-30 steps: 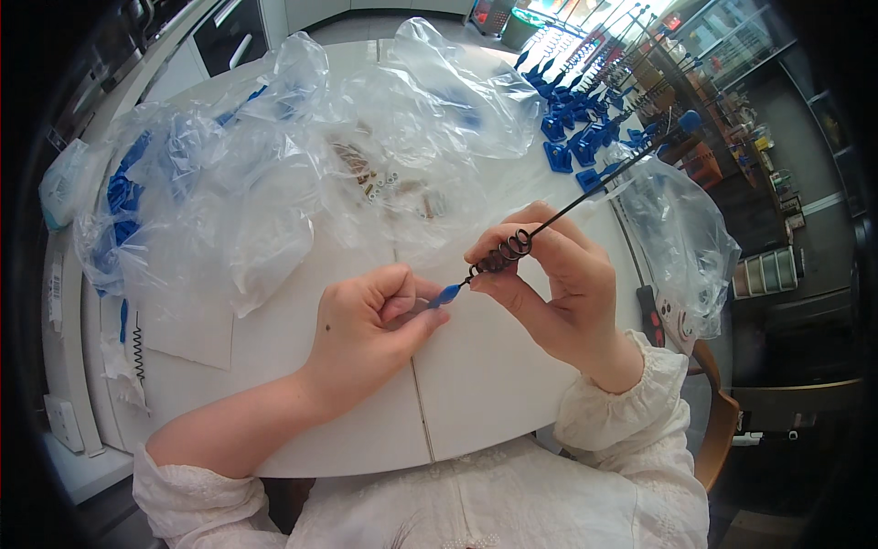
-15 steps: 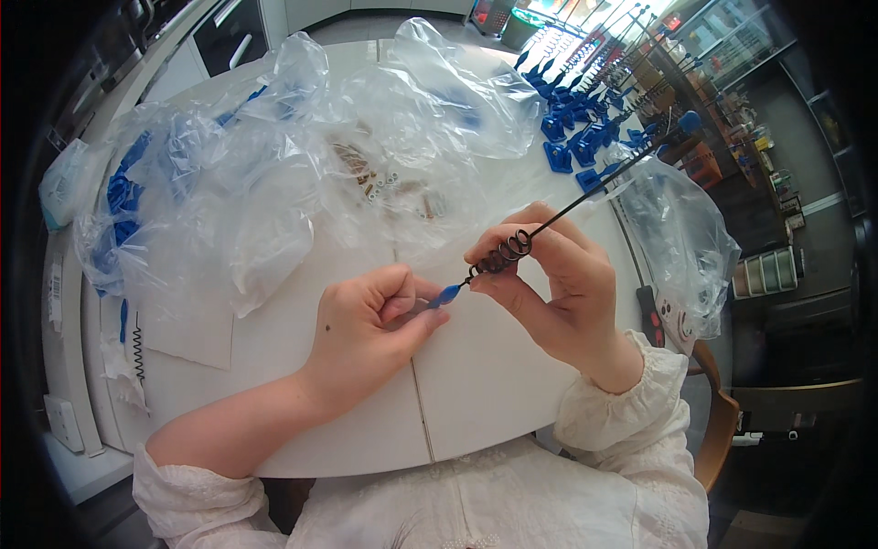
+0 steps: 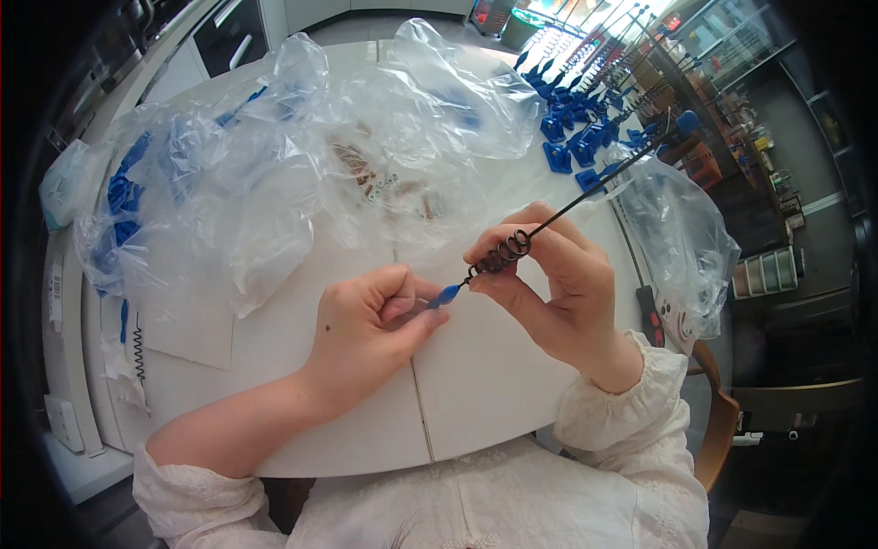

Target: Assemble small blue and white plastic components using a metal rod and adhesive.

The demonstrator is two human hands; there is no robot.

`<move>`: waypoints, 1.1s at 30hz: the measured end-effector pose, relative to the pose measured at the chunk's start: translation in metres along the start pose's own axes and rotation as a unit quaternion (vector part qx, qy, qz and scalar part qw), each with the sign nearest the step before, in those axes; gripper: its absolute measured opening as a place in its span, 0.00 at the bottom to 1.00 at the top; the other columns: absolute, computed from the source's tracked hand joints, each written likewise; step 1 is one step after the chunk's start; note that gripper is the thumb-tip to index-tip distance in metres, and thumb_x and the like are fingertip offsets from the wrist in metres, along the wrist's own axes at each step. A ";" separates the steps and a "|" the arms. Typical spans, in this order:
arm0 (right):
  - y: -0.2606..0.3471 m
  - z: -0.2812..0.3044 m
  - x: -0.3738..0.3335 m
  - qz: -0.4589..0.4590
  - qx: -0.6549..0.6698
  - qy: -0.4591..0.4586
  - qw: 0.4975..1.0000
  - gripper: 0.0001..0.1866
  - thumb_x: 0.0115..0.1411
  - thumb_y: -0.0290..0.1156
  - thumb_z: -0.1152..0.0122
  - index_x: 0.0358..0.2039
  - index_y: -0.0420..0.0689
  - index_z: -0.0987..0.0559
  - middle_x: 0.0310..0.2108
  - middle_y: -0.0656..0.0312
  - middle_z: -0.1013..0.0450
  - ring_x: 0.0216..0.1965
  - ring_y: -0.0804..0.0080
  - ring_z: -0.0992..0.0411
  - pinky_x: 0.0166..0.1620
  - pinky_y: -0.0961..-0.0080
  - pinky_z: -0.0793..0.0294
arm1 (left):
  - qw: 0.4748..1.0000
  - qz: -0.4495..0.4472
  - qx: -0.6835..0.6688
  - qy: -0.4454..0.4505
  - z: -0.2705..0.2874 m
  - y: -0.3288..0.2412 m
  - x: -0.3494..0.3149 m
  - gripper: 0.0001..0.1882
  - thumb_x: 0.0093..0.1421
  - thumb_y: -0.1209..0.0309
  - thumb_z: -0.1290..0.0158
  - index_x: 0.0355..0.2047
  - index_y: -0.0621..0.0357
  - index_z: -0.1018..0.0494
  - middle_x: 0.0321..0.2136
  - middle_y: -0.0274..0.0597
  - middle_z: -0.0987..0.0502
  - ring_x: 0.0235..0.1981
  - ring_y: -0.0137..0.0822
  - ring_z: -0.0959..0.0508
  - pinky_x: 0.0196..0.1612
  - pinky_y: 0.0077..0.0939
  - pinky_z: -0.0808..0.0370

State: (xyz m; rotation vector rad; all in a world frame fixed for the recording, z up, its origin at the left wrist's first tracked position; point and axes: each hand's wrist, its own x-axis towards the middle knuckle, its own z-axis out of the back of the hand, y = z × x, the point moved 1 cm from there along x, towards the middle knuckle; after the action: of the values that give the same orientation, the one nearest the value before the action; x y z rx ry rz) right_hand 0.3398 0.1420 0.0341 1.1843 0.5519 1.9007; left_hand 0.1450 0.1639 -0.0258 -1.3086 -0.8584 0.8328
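Over the middle of the white table [image 3: 512, 384], my left hand [image 3: 370, 320] pinches a small blue twisted plastic piece [image 3: 446, 295] between thumb and forefinger. A thin black end of wire joins that piece to a black coiled spring [image 3: 503, 252]. My right hand [image 3: 562, 284] grips the coil between thumb and fingers. From the coil a long straight black rod [image 3: 594, 189] slants up to the right, with a blue tip [image 3: 688, 122] at its far end. Part of the coil is hidden by my right fingers, and the left fingertips cover the blue piece's lower end.
Crumpled clear plastic bags [image 3: 265, 174] spread over the far and left table, with small metal parts [image 3: 375, 186] among them. Several blue clamp-like parts [image 3: 576, 133] with black springs crowd the far right. A screwdriver [image 3: 650, 316] lies at the right edge; a loose black spring [image 3: 139, 348] lies left.
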 end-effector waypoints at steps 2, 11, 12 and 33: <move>0.000 0.001 0.000 0.001 -0.001 0.001 1.000 0.08 0.53 0.18 0.32 0.35 0.35 0.20 0.31 0.60 0.28 0.28 0.75 0.25 0.31 0.81 0.26 | 1.000 -0.002 0.004 0.000 -0.001 0.000 0.000 0.23 0.52 0.83 0.40 0.17 0.58 0.47 0.26 0.44 0.18 0.27 0.18 0.28 0.24 0.21 0.33; 0.001 0.000 0.000 -0.003 0.000 0.005 1.000 0.09 0.54 0.17 0.32 0.36 0.36 0.20 0.31 0.61 0.29 0.29 0.75 0.25 0.32 0.82 0.26 | 1.000 -0.005 -0.026 -0.003 0.000 0.004 0.000 0.23 0.51 0.83 0.40 0.17 0.58 0.47 0.26 0.43 0.18 0.26 0.17 0.29 0.23 0.21 0.34; 0.002 0.000 0.000 -0.004 0.005 0.004 1.000 0.09 0.54 0.17 0.32 0.36 0.36 0.20 0.31 0.61 0.28 0.29 0.75 0.25 0.32 0.82 0.25 | 1.000 -0.001 -0.013 0.000 0.001 0.003 0.000 0.24 0.52 0.83 0.40 0.17 0.58 0.47 0.26 0.43 0.18 0.26 0.17 0.29 0.23 0.20 0.34; -0.006 0.051 0.007 -0.064 0.142 -0.038 0.987 0.08 0.63 0.21 0.39 0.42 0.34 0.24 0.38 0.61 0.24 0.38 0.80 0.26 0.42 0.83 0.28 | 0.999 -0.003 -0.042 0.002 -0.003 -0.008 0.001 0.13 0.56 0.85 0.42 0.33 0.59 0.35 0.57 0.53 0.31 0.55 0.38 0.25 0.54 0.28 0.24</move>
State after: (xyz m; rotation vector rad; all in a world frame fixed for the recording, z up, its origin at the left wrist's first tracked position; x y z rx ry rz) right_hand 0.3861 0.1485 0.0575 1.3620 0.8564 1.6996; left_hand 0.1482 0.1628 -0.0178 -1.3806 -0.9025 0.7949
